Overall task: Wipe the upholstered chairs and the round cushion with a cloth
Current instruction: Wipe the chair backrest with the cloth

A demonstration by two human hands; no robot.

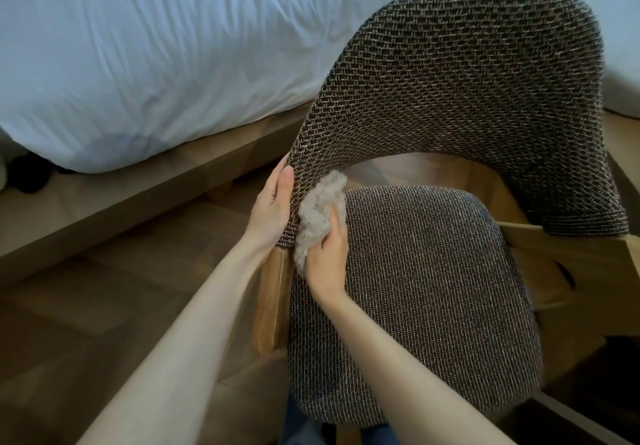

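Observation:
An upholstered chair [467, 105] with dark woven fabric and a wooden frame fills the right half of the head view; its curved back wraps round a padded seat [422, 292]. My left hand [273, 205] grips the left end of the backrest, thumb on the inner face. My right hand [327, 257] holds a crumpled pale fluffy cloth [318, 209] and presses it against the inside of that same left end, just above the seat's left edge. No round cushion is in view.
A bed with a white duvet [156, 63] on a wooden base [138, 202] runs along the left, close behind the chair. Wooden floor [86, 306] lies below my left arm. The chair's wooden arm frame [568, 264] juts out at right.

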